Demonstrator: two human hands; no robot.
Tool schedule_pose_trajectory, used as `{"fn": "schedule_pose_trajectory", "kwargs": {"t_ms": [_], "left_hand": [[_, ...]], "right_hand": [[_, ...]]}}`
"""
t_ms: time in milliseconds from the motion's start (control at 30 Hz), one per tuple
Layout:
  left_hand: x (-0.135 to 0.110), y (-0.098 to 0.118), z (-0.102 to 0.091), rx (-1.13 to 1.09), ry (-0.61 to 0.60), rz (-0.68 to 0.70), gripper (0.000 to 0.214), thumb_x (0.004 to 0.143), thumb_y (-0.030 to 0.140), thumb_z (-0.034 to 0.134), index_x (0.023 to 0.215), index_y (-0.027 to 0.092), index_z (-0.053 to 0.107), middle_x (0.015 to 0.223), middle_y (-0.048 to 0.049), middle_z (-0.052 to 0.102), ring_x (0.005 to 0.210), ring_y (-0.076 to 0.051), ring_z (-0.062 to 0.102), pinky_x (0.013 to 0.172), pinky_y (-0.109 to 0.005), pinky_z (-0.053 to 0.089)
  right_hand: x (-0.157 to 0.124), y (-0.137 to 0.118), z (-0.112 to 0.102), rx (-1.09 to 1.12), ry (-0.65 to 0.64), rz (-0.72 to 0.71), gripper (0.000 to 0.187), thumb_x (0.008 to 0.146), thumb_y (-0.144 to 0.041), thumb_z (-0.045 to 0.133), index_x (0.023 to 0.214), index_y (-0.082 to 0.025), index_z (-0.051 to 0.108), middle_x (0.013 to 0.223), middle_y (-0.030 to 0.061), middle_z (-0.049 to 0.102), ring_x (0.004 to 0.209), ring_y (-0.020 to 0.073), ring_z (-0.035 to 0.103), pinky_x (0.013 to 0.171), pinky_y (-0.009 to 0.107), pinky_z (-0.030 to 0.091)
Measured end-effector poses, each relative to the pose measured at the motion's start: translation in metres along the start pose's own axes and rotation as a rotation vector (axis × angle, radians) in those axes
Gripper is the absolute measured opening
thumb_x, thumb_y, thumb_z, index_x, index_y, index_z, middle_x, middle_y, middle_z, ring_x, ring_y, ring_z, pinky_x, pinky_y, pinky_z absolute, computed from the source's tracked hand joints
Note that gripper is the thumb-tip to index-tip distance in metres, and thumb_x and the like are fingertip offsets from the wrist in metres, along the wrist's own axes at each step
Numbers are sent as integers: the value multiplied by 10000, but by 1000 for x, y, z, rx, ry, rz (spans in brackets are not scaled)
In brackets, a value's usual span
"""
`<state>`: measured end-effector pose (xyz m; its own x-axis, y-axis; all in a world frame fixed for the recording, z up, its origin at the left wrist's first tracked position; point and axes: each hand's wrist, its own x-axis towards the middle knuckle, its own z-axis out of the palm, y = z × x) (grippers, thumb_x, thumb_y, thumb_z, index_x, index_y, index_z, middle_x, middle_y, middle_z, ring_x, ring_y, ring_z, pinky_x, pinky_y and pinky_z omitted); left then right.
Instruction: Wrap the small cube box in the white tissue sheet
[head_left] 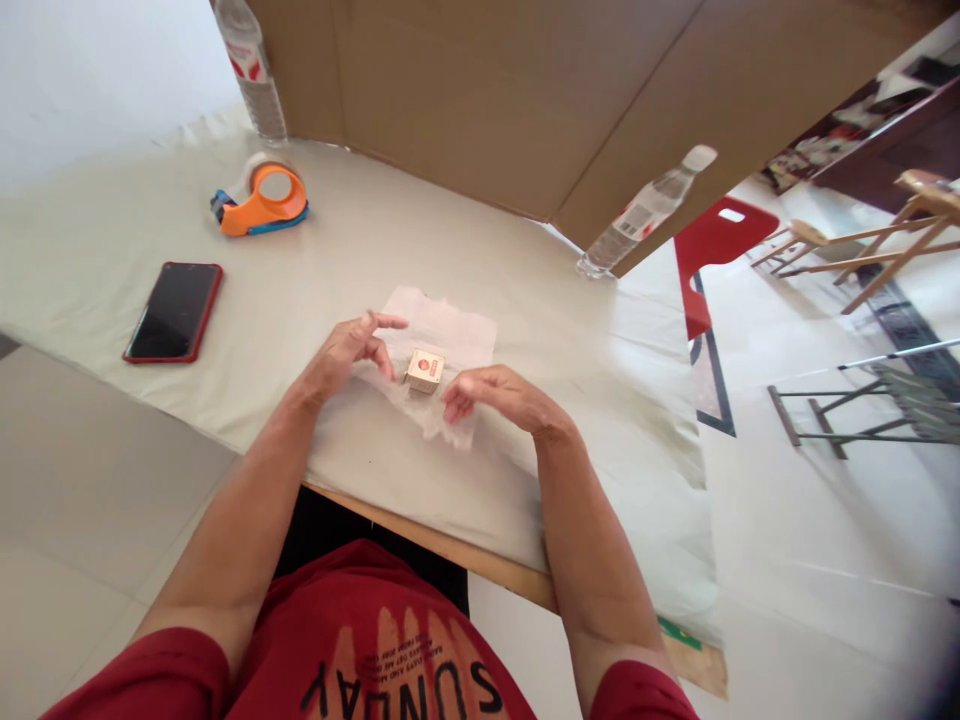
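A small cream-coloured box (425, 370) with a red emblem on top sits on a thin white sheet of paper (461, 335) with ragged edges. My left hand (358, 350) is just left of the box, over the sheet's edge, thumb and fingers apart and nothing between them. To the right of the box is my right hand (487, 392), its fingers bent toward the box with a gap between. No object shows in the right hand. The underside of the box, where it rests on the paper, is hidden.
An orange tape dispenser (266, 205) and a phone in a red case (174, 312) lie on the left of the covered table (360, 235). Two water bottles, one left (255, 80) and one right (637, 215), stand against a cardboard panel (465, 90) at the back.
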<state>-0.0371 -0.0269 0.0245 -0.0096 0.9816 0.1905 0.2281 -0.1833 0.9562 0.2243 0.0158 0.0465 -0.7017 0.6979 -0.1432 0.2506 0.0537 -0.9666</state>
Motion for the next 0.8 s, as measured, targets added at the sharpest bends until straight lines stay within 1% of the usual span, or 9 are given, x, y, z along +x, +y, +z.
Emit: {"fn": "schedule_pose_trajectory", "kwargs": {"t_ms": [67,100,167,233,300,400,533,667,800], "left_hand": [[-1,6,-9,-158,-305,-137,627,963,605,327,1242,141,641,595,-33,661,634,-239,691,739,-405,561],[-1,9,-12,-159,-392,-191,571,936,577,418,1223,140,648,589,-26,661,593,-229,677,687,-384,554],[-1,11,-13,-46,-442,-254,477,861,467,578,1213,154,648,593,8,642,553,-194,646,635,-333,528],[-1,11,-9,92,-400,-229,452,799,376,623,1197,164,647,641,27,626,555,-161,617,620,-301,508],[0,8,-3,197,-299,-126,448,772,340,607,1182,165,652,778,-3,658,661,-162,632,672,-305,522],[0,1,5,340,-231,69,613,738,311,613,1337,181,572,1160,-86,677,1041,-238,652,929,-385,528],[-3,-9,15,493,-353,157,925,727,366,682,1549,159,311,1504,-171,495,1403,-345,454,1172,-496,358],[-4,-16,27,698,-374,118,1047,695,509,756,1547,118,290,1583,-222,387,1480,-399,339,1215,-537,263],[-4,-18,33,819,-353,93,1066,726,582,732,1552,104,258,1602,-239,349,1515,-401,265,1231,-536,193]], "right_hand": [[-3,-7,1,-39,-270,107,495,892,-632,584,930,-168,751,864,67,769,778,173,710,755,305,549],[-3,-8,2,-65,-345,153,464,880,-609,612,909,-167,750,872,65,769,770,165,708,725,286,540],[-1,-9,4,-100,-377,197,410,879,-560,624,855,-166,733,845,50,754,736,143,689,670,253,513],[1,-9,6,-140,-274,177,367,885,-502,612,760,-165,689,722,16,698,650,120,634,619,239,475],[2,-7,7,-209,-43,105,344,886,-462,595,700,-174,630,617,-17,609,580,109,557,585,244,436],[5,-2,15,-350,310,-44,272,842,-452,644,854,-180,650,774,17,661,675,143,581,646,282,458],[16,9,31,-531,309,-176,558,731,-349,750,1244,-182,609,1284,130,654,1084,257,629,926,396,491],[16,12,17,-568,285,-117,455,770,-336,696,1195,-179,646,1182,107,709,1011,246,656,914,392,498],[-10,12,-38,-540,434,-17,433,751,-403,700,1123,-181,679,1050,73,731,894,217,652,836,365,514]]}}
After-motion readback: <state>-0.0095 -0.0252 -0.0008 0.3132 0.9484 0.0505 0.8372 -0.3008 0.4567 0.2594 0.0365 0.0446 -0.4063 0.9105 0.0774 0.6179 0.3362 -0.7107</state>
